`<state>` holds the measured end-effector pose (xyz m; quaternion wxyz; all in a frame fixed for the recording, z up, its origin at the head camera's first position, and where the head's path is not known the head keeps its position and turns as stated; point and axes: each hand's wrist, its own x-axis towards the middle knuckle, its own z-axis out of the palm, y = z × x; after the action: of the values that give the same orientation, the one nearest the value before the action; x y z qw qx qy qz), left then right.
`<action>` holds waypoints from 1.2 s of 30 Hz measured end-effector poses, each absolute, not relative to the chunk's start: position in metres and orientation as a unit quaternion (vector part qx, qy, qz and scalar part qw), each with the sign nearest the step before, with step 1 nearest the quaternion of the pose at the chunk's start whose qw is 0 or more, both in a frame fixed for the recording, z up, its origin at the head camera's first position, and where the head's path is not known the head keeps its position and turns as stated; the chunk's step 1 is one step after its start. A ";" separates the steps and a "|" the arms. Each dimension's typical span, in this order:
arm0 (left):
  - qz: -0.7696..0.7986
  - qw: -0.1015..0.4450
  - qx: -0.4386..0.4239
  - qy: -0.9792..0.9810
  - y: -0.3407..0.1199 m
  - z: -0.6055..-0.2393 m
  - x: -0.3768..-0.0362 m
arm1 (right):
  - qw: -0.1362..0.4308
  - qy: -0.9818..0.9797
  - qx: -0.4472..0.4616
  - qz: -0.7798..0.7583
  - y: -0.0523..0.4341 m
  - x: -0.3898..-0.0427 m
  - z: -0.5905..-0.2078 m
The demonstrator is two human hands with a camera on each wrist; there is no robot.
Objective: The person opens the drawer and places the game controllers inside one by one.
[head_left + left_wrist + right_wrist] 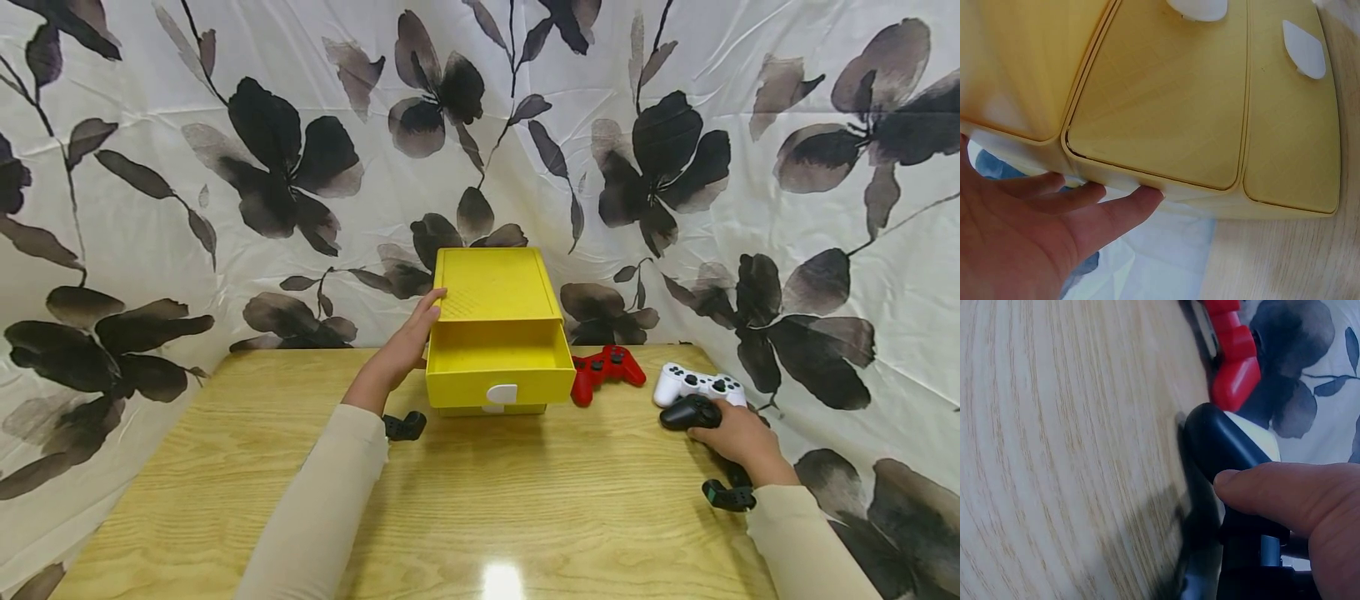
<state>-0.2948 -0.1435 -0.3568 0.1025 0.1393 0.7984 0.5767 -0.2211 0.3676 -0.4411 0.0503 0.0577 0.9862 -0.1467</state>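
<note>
Much of the black controller (692,411) is covered by the right hand (738,439), whose fingers curl over it; only its front end pokes out toward ten o'clock. From the right wrist view one rounded black grip (1222,447) shows under the thumb, pressed down on the wooden table (525,517), and the rest is lost in shadow and blur. The white controller (697,384) lies just behind the black one, at about twelve o'clock from it and partly hidden by it. The red controller (607,367) sits farther to nine o'clock of the white one, its left end tucked behind the drawer front.

The yellow drawer box (495,287) stands at the far middle of the table. Its top drawer (498,367) is pulled out toward the viewer, and what can be seen of its inside shows bare yellow walls and floor. Beneath it a lower drawer is mostly covered, only its white handle peeking out. The left hand (408,342) rests on the box's left side at nine o'clock, fingers straight and laid flat against the wall, gripping nothing. In the left wrist view the fingertips (1141,200) touch the box's bottom edge.

A patterned cloth (225,150) with dark flowers hangs behind everything.
</note>
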 end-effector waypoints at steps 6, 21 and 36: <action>0.578 0.101 0.140 0.797 -0.144 -0.358 -0.295 | 0.055 0.985 0.062 -0.148 0.369 -0.222 -0.443; 0.581 0.101 0.141 0.796 -0.143 -0.354 -0.291 | 0.077 0.981 0.071 -0.164 0.372 -0.220 -0.441; 0.571 0.100 0.140 0.802 -0.142 -0.355 -0.293 | 0.064 0.982 0.046 -0.172 0.368 -0.217 -0.441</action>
<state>-0.2931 -0.1422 -0.3553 0.1003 0.1404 0.8024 0.5714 -0.2172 0.3682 -0.4411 0.0641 0.0458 0.9819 -0.1721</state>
